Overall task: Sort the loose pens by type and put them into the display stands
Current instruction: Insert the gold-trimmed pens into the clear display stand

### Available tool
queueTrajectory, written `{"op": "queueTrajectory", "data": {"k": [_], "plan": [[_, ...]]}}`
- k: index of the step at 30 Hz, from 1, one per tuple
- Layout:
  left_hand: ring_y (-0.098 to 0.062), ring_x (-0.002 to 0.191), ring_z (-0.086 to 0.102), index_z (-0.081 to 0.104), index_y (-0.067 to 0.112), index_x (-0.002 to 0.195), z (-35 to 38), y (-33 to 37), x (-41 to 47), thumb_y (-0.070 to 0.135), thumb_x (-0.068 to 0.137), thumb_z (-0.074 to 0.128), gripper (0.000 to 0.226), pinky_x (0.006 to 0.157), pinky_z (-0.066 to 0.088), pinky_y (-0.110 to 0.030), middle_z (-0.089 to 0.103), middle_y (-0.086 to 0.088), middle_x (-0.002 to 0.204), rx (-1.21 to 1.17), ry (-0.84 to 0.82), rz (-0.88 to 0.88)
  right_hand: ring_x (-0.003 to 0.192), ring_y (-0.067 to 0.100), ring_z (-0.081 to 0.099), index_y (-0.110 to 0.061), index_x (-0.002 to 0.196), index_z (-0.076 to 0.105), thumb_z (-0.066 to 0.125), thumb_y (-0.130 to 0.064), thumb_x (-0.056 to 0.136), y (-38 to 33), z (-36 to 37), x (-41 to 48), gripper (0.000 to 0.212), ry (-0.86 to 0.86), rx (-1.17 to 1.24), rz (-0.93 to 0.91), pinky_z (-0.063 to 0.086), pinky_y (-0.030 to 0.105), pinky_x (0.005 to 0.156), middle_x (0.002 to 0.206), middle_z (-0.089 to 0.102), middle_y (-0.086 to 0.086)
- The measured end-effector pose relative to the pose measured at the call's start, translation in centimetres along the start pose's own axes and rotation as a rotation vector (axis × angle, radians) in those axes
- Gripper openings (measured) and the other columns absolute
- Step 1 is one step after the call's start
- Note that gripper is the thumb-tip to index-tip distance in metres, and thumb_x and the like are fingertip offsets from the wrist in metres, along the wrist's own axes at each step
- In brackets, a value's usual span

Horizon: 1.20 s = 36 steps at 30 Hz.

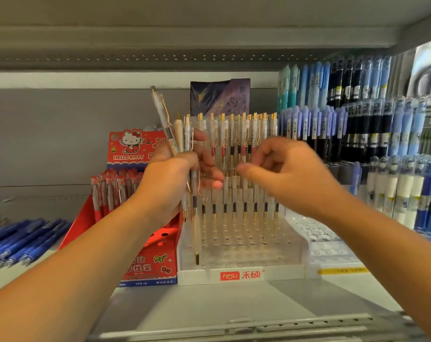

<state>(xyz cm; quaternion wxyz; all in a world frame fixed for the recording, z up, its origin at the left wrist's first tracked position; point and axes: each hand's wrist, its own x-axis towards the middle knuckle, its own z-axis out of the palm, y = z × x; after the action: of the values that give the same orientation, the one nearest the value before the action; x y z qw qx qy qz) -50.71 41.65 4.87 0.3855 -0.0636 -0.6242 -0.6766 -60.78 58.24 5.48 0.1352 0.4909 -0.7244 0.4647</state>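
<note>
Grey shelf (234, 304) fills the bottom of the frame. Above it, at centre, the left hand (170, 178) grips a bundle of frosted gold-clip pens (179, 134). The right hand (291, 174), blurred with fingers curled, hovers just beside them; whether it pinches anything I cannot tell. Behind stands the clear display stand (278, 274), partly filled with matching pens. Likely step: drawing one pen out. Next it needs a free hole.

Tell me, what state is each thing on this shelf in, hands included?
left hand, grips clear pens.
clear pens, upright in the fist, one tilted left.
right hand, blurred, fingers curled, nothing seen in it.
hesu stand, back rows filled, front holes bare.
Hello Kitty box, open, red pens standing at its back.
blue pens, lying flat at far left.
</note>
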Motion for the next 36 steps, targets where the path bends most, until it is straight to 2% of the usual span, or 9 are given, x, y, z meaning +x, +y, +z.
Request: {"op": "queueTrajectory", "data": {"k": [3, 7, 14, 18, 21, 24, 29, 34, 36], "plan": [[-0.022, 0.056, 0.065, 0.058, 0.010, 0.110, 0.1, 0.0, 0.1, -0.014, 0.086, 0.035, 0.041, 0.049, 0.053, -0.030, 0.064, -0.004, 0.066, 0.010, 0.086, 0.055, 0.059, 0.016, 0.071, -0.014, 0.092, 0.055, 0.076, -0.037, 0.079, -2.5, 2.5, -0.2, 0.033, -0.246, 0.163, 0.041, 0.060, 0.038, 0.051, 0.075, 0.070, 0.010], [-0.020, 0.055, 0.065, 0.057, 0.004, 0.115, 0.0, 0.0, 0.5, -0.013, 0.083, 0.037, 0.040, 0.051, 0.054, -0.031, 0.063, -0.003, 0.064, -0.014, 0.211, 0.112, 0.071, 0.034, 0.073, -0.009, 0.104, 0.042, 0.077, -0.010, 0.083, -3.3, 5.1, 0.7, 0.041, -0.230, 0.359, 0.157, 0.061, 0.052, 0.066, 0.087, 0.072, 0.021], [-0.026, 0.068, 0.072, 0.062, 0.009, 0.109, 0.0, 0.1, 0.5, -0.007, 0.088, 0.044, 0.032, 0.061, 0.058, -0.041, 0.068, -0.004, 0.068, -0.085, 0.225, 0.092, 0.058, 0.022, 0.067, -0.014, 0.100, 0.040, 0.074, 0.003, 0.081, -2.6, 6.1, 1.1, 0.042, -0.171, 0.476, 0.130, 0.061, 0.046, 0.060, 0.079, 0.071, 0.009], [-0.028, 0.082, 0.074, 0.064, 0.007, 0.110, 0.0, 0.3, 0.5, -0.001, 0.092, 0.051, 0.024, 0.064, 0.059, -0.036, 0.071, -0.008, 0.075, -0.076, 0.214, 0.103, 0.061, 0.024, 0.069, -0.021, 0.105, 0.042, 0.071, 0.000, 0.083, -2.2, 5.2, 0.8, 0.043, -0.185, 0.411, 0.102, 0.062, 0.039, 0.057, 0.088, 0.067, 0.015], [-0.020, 0.071, 0.068, 0.065, 0.011, 0.106, -0.2, 0.6, 0.8, 0.002, 0.096, 0.050, 0.020, 0.059, 0.055, -0.031, 0.069, -0.004, 0.071, -0.025, 0.249, 0.170, 0.065, 0.032, 0.071, -0.028, 0.110, 0.041, 0.068, -0.001, 0.084, -2.0, 4.7, 0.8, 0.046, -0.129, 0.330, 0.027, 0.061, 0.047, 0.061, 0.089, 0.065, 0.015], [-0.014, 0.055, 0.055, 0.067, 0.023, 0.096, -0.5, 0.7, 0.9, 0.012, 0.100, 0.050, 0.021, 0.050, 0.047, -0.027, 0.063, 0.003, 0.063, 0.040, 0.285, 0.188, 0.068, 0.032, 0.068, -0.038, 0.116, 0.037, 0.067, -0.004, 0.085, -1.8, 4.7, 1.0, 0.056, -0.041, 0.236, -0.053, 0.059, 0.046, 0.056, 0.087, 0.063, 0.011], [-0.013, 0.040, 0.040, 0.061, 0.018, 0.113, -0.7, 0.6, 0.6, 0.020, 0.102, 0.051, 0.015, 0.039, 0.031, -0.019, 0.054, 0.002, 0.059, 0.015, 0.144, 0.099, 0.062, 0.016, 0.064, -0.051, 0.123, 0.031, 0.068, -0.008, 0.086, -1.3, 5.6, 0.9, 0.068, 0.005, 0.163, -0.086, 0.056, 0.025, 0.050, 0.081, 0.063, 0.003], [-0.010, 0.038, 0.030, 0.050, 0.012, 0.128, -0.9, 0.8, 0.5, 0.042, 0.096, 0.056, 0.044, 0.036, 0.025, -0.018, 0.048, 0.003, 0.059, -0.001, 0.109, 0.043, 0.068, 0.013, 0.065, -0.050, 0.121, 0.032, 0.068, -0.008, 0.086, -1.4, 6.5, 0.8, 0.065, 0.005, 0.133, -0.116, 0.056, 0.029, 0.055, 0.076, 0.063, 0.001], [-0.010, 0.038, 0.029, 0.052, 0.019, 0.121, -0.9, 0.8, 0.5, 0.057, 0.088, 0.056, 0.050, 0.036, 0.025, -0.019, 0.048, 0.001, 0.061, 0.037, 0.111, 0.019, 0.067, 0.012, 0.065, -0.047, 0.122, 0.033, 0.068, -0.008, 0.085, -1.3, 6.6, 0.8, 0.063, 0.007, 0.128, -0.126, 0.056, 0.032, 0.057, 0.075, 0.063, -0.001]]}}
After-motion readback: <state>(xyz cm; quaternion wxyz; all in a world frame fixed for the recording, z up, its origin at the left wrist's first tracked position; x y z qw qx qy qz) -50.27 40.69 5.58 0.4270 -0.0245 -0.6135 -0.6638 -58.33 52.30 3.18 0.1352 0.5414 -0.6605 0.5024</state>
